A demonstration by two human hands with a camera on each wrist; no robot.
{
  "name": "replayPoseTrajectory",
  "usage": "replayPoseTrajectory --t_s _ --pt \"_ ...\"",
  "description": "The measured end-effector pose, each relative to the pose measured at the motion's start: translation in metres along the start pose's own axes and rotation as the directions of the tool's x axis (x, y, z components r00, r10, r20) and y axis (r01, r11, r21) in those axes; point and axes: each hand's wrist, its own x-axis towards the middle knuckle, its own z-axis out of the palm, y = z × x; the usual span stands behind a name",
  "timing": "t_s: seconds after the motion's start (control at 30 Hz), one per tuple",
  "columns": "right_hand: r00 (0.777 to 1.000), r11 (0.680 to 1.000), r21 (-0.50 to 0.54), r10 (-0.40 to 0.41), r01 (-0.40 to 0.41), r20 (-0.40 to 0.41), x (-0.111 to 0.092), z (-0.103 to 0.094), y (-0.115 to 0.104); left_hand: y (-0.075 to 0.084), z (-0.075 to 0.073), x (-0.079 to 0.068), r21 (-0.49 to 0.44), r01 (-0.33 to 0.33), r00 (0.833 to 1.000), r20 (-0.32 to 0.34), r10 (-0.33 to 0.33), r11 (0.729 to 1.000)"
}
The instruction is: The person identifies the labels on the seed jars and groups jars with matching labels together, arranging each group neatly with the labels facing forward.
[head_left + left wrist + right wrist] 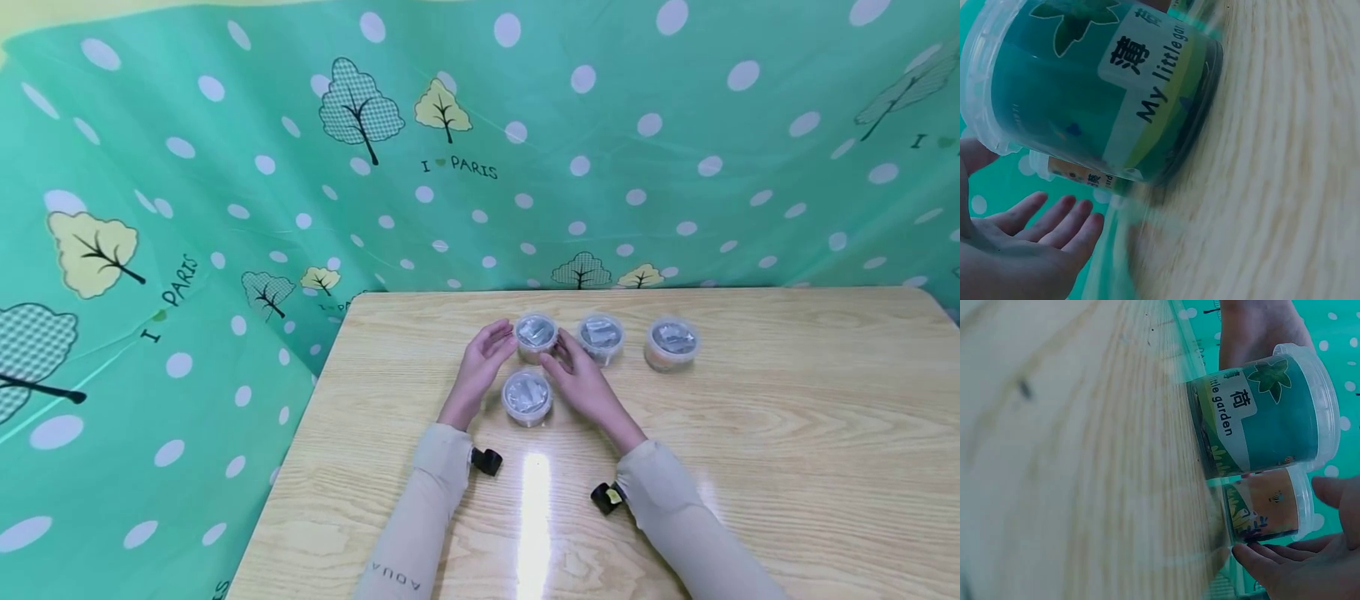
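In the head view, a small round clear-lidded tub (536,332) stands upright between the two hands. The orange label of this tub (1267,505) shows in the right wrist view. On its left my left hand (484,365) has its fingers spread loosely, the fingertips close by the lid. To the right, my right hand (587,385) cups toward it, thumb at the front and fingers along the side. Just nearer to me stands another tub (527,397), green-labelled with "My little garden" lettering, between the wrists. Silvery packets show through the lids.
Two more lidded tubs, one (601,338) just beyond the right fingers and another (672,343) farther right, stand in the back row. The wooden table (795,433) ends at a green dotted cloth (480,150) behind and to the left.
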Motion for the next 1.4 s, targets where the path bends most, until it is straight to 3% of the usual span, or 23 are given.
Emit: replayPoseTrajectory --t_s 0.37,0.6,0.9,1.07,1.4 --pt "1.000 0.997 -0.071 0.008 -0.009 -0.012 0.003 0.003 0.001 -0.001 0.004 0.001 -0.010 0.028 0.999 0.037 -0.028 1.000" --pt "1.000 0.999 -0.027 0.020 -0.020 0.018 0.004 0.007 -0.004 -0.002 0.003 0.000 -0.010 0.009 1.000 0.002 -0.009 1.000" --pt "0.999 0.999 0.029 -0.030 0.031 -0.036 0.004 0.006 -0.008 0.007 0.001 -0.003 0.024 -0.020 1.000 -0.002 0.020 1.000" --pt "0.998 1.000 0.023 -0.018 0.020 -0.067 0.003 0.004 -0.012 0.011 0.001 -0.004 0.013 -0.029 1.000 0.003 0.029 0.999" --pt "0.997 0.994 0.095 -0.048 0.054 -0.057 -0.001 0.000 -0.021 0.024 0.000 -0.009 0.043 -0.034 0.999 -0.002 0.034 0.998"
